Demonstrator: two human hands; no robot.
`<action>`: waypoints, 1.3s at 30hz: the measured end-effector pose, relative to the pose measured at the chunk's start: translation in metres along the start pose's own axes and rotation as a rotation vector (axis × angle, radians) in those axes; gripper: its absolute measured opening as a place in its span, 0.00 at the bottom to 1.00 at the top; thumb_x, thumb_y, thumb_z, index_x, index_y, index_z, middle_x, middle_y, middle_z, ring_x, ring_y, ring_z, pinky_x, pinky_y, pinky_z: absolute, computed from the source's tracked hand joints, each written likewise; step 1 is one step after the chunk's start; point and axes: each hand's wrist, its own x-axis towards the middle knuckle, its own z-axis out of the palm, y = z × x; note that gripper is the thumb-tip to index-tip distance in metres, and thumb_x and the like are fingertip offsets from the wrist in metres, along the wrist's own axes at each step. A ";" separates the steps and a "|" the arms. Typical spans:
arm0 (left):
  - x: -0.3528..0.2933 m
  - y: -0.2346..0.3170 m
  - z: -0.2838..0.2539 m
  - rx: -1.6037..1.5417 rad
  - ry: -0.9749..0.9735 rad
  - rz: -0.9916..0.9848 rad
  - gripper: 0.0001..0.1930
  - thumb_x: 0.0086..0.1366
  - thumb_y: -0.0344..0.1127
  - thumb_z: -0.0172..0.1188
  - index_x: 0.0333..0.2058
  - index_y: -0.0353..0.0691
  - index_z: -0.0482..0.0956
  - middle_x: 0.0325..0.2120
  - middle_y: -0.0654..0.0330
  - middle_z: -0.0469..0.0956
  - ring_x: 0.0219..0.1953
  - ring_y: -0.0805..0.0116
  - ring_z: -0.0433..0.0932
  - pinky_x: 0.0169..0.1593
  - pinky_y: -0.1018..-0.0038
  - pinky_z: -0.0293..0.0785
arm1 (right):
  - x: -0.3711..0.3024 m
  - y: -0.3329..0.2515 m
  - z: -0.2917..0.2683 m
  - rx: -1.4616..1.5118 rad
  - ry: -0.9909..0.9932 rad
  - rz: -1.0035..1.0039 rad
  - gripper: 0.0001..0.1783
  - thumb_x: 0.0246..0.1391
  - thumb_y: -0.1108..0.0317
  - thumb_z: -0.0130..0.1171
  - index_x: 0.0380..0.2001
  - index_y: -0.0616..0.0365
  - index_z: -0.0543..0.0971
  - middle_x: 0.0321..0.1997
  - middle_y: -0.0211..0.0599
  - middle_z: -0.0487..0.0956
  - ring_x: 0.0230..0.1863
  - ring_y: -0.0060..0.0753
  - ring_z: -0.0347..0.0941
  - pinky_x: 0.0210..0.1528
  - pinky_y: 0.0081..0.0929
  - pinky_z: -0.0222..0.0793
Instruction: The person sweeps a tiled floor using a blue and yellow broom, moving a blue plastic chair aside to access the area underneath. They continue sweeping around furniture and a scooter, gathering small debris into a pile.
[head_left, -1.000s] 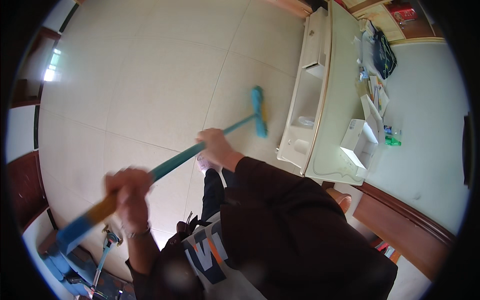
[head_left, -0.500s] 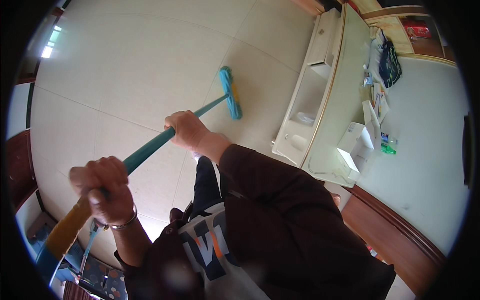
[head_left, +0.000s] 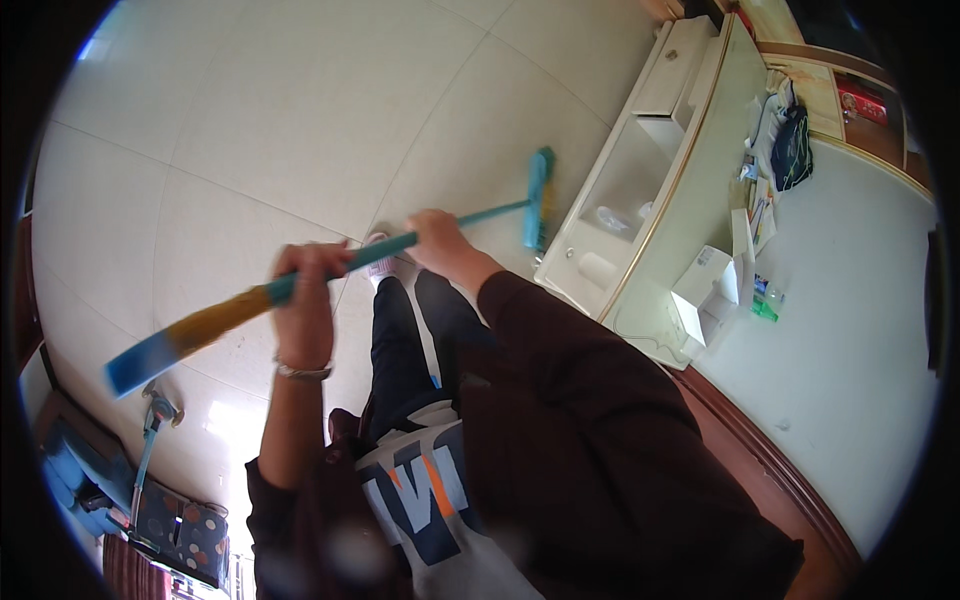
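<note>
Head view: we have the mop (head_left: 383,249) slanting across our front, its teal and yellow head (head_left: 537,200) on the floor (head_left: 300,110) just beside the desk (head_left: 685,230). Our right hand (head_left: 437,240) wraps its fingers around the thin teal pole, nearer the head; our left hand (head_left: 308,310) curls around it higher up, though blur keeps us from telling how tightly its fingers press. Beyond the left hand, a yellow sleeve (head_left: 220,322) and a blue end piece (head_left: 142,364) jut out.

We judge the pole stiff and fairly light, the head soft and floppy, dragging more if damp; we cannot tell whether it is. Bare teal may slip in wet palms, so we would grip it with hands well apart, minding the free end's swing and the desk's edge.
</note>
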 end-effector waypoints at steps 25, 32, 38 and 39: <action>0.118 0.114 0.023 -0.422 -0.366 0.235 0.21 0.66 0.44 0.45 0.13 0.49 0.60 0.11 0.67 0.59 0.18 0.75 0.57 0.32 0.73 0.55 | 0.075 -0.008 -0.172 0.028 0.250 -0.251 0.12 0.37 0.72 0.63 0.26 0.49 0.70 0.22 0.31 0.68 0.32 0.37 0.67 0.36 0.34 0.61; 0.161 0.006 0.115 -0.401 -0.254 0.122 0.16 0.68 0.41 0.41 0.20 0.48 0.57 0.15 0.66 0.56 0.22 0.71 0.57 0.37 0.69 0.58 | 0.046 0.119 -0.190 -0.104 0.277 -0.052 0.07 0.45 0.68 0.58 0.22 0.52 0.69 0.20 0.32 0.69 0.29 0.39 0.68 0.33 0.35 0.61; 0.156 -0.029 0.170 -0.307 -0.209 -0.108 0.13 0.67 0.37 0.42 0.21 0.45 0.58 0.16 0.63 0.60 0.23 0.67 0.61 0.44 0.63 0.61 | 0.012 0.176 -0.179 -0.037 0.234 0.082 0.11 0.47 0.65 0.57 0.18 0.55 0.68 0.18 0.39 0.70 0.26 0.46 0.67 0.29 0.40 0.60; 0.152 -0.027 0.176 -0.254 -0.192 -0.109 0.13 0.66 0.37 0.42 0.21 0.45 0.58 0.15 0.63 0.60 0.23 0.68 0.60 0.42 0.64 0.61 | 0.011 0.179 -0.177 -0.018 0.224 0.082 0.11 0.48 0.65 0.56 0.18 0.55 0.68 0.18 0.39 0.70 0.26 0.46 0.67 0.29 0.40 0.60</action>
